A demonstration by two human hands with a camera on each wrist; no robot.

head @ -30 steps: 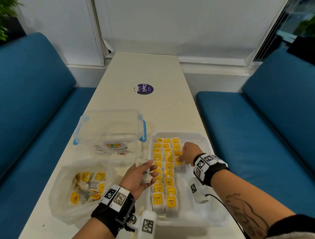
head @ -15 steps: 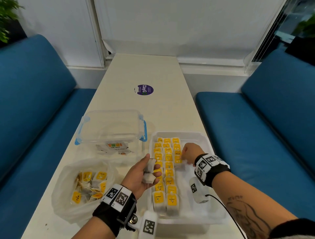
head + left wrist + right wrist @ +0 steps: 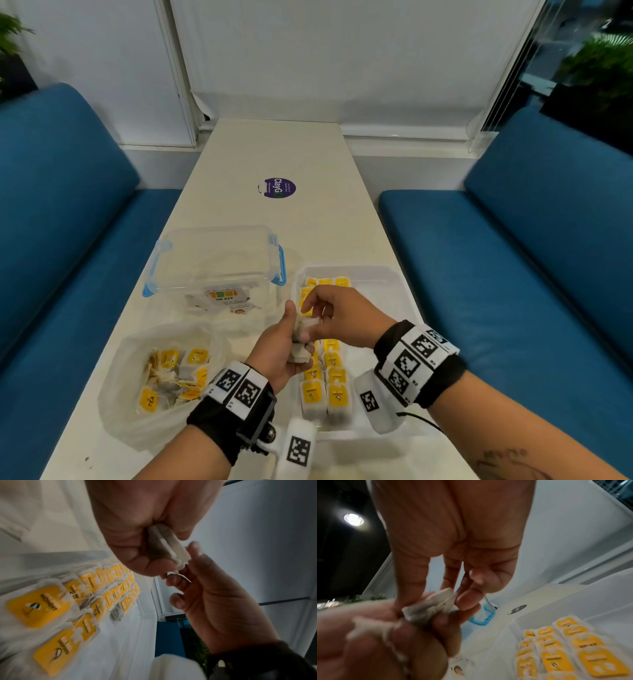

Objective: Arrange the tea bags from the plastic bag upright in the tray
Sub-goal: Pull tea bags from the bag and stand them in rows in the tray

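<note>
Head view: over the tray (image 3: pixel 394 277), the left hand (image 3: pixel 279 353) clutches a few tea bags (image 3: pixel 303 330) while the right hand (image 3: pixel 337 317) pinches the top one; the plastic bag (image 3: pixel 137 421) lies left of the tray. Left wrist: curled fingers (image 3: pixel 137 555) wrap the bags above the upright yellow-tagged rows (image 3: pixel 102 592). Right wrist: thumb and fingertips (image 3: pixel 465 600) nip the bag's edge.

Office lounge: blue benches (image 3: pixel 513 260), table (image 3: pixel 274 150)
</note>
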